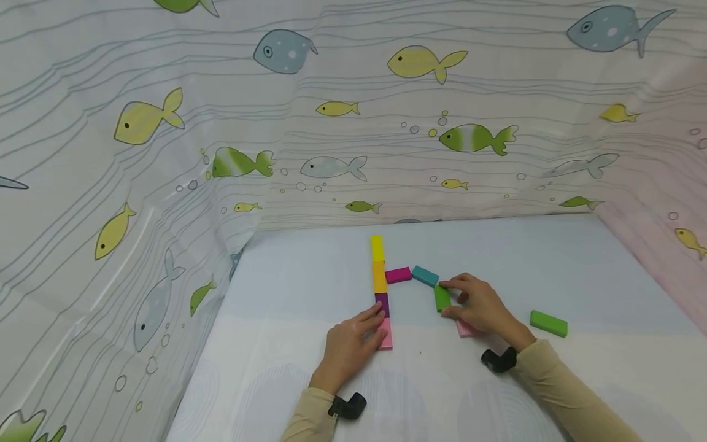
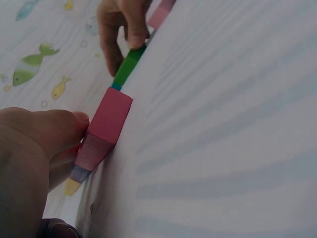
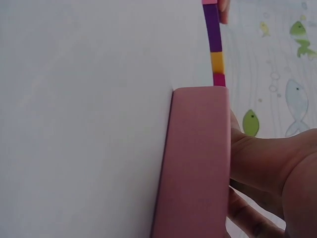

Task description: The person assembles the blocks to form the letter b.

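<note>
Blocks laid flat on the table [image 1: 552, 258], with both hands at the near ends of two lines.

The green block [image 1: 442, 297] is pinched between thumb and fingers of the right hand [image 1: 482, 307]; it lies just ahead of that hand, its long axis running away from the person. A pink block [image 1: 464, 330] lies under the same palm, nearer the wrist. Beyond the fingertips a teal block [image 1: 424, 275] and a magenta block [image 1: 398, 274] lead leftward to a straight column [image 1: 378, 276] of yellow, orange, purple and pink. The left hand [image 1: 353, 344] rests with relaxed, nearly straight fingers against the near pink end of the column. A second green block [image 1: 548, 323] lies apart, to the right of the right hand, which is the nearer hand.
</note>
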The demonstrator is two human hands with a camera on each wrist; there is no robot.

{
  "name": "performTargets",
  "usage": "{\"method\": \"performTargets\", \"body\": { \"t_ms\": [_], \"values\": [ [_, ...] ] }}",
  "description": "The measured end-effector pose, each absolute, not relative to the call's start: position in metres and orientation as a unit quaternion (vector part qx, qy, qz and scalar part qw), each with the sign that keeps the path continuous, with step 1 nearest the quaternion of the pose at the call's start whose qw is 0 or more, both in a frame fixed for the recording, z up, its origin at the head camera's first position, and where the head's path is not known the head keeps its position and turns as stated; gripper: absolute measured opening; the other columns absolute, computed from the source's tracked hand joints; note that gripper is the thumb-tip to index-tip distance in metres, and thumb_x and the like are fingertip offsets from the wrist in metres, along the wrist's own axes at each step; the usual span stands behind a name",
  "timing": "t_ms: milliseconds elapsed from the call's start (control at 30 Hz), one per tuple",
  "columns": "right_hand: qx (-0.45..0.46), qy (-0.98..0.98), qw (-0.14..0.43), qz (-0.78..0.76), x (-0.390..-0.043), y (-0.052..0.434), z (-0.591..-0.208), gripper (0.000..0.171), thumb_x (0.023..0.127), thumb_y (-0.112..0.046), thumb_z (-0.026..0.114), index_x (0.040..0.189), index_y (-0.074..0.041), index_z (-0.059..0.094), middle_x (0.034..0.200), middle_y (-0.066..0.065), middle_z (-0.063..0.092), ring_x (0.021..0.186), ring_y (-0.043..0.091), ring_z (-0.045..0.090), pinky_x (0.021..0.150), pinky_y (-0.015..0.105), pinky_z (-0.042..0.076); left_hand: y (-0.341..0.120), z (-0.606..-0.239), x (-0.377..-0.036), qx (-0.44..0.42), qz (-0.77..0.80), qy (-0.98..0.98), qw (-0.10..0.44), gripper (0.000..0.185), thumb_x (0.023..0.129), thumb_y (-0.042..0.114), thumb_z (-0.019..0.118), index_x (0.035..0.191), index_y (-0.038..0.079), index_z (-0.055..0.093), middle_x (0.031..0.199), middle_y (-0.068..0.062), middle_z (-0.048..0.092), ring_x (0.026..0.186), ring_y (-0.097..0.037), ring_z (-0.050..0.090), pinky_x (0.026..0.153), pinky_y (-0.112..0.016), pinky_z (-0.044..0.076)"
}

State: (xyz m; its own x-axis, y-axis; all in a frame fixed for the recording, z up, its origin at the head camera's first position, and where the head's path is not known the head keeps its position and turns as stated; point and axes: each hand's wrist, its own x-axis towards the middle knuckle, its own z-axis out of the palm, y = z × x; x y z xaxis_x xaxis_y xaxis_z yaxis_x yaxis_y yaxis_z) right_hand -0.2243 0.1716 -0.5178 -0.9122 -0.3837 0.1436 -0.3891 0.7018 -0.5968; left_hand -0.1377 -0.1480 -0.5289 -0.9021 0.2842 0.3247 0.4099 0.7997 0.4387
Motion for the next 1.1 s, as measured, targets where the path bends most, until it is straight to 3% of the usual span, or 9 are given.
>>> {"method": "performTargets", "body": {
  "t_ms": [400,633,900,1000,1100],
  "values": [
    [0.213,-0.925,0.005,0.316,-0.219,0.180,-0.519,0.062,0.080,-0.023,0.095,0.136,-0.010,0.072,0.124,0.011,0.069,0.090,0.016,0.067,0.073,0.027,0.052,-0.141,-0.531,-0.136,-0.174,-0.266,-0.943,0.097,0.043,0.099,0.035,0.076,0.139,0.019,0.071,0.149,0.007,0.065,0.131,-0.020,0.068,0.094,-0.036,0.061],
    [0.217,-0.923,0.001,0.319,-0.218,0.188,-0.517,0.064,0.081,-0.025,0.094,0.139,-0.010,0.070,0.123,0.010,0.070,0.091,0.016,0.067,0.074,0.029,0.053,-0.138,-0.530,-0.142,-0.193,-0.250,-0.943,0.107,0.042,0.101,0.036,0.074,0.139,0.018,0.072,0.149,0.006,0.065,0.130,-0.019,0.068,0.089,-0.032,0.062],
    [0.242,-0.909,-0.052,0.335,-0.226,0.195,-0.511,0.092,0.087,-0.038,0.088,0.161,-0.010,0.042,0.132,0.014,0.070,0.096,0.015,0.070,0.088,0.045,0.059,-0.143,-0.530,-0.141,-0.190,-0.243,-0.944,0.113,0.042,0.100,0.035,0.076,0.138,0.018,0.072,0.148,0.006,0.066,0.128,-0.020,0.069,0.085,-0.030,0.062],
    [0.240,-0.905,-0.076,0.342,-0.228,0.198,-0.504,0.091,0.091,-0.044,0.083,0.162,-0.007,0.038,0.133,0.017,0.070,0.099,0.017,0.071,0.092,0.049,0.059,-0.146,-0.531,-0.141,-0.186,-0.243,-0.945,0.114,0.042,0.099,0.035,0.076,0.138,0.018,0.072,0.147,0.006,0.066,0.128,-0.020,0.069,0.082,-0.029,0.062],
    [0.244,-0.902,-0.101,0.341,-0.228,0.202,-0.497,0.081,0.095,-0.044,0.080,0.156,-0.003,0.046,0.129,0.017,0.071,0.103,0.021,0.072,0.092,0.048,0.059,-0.149,-0.530,-0.141,-0.183,-0.243,-0.947,0.108,0.042,0.100,0.036,0.075,0.138,0.019,0.072,0.148,0.007,0.066,0.129,-0.020,0.069,0.081,-0.027,0.061]
  ]
}}
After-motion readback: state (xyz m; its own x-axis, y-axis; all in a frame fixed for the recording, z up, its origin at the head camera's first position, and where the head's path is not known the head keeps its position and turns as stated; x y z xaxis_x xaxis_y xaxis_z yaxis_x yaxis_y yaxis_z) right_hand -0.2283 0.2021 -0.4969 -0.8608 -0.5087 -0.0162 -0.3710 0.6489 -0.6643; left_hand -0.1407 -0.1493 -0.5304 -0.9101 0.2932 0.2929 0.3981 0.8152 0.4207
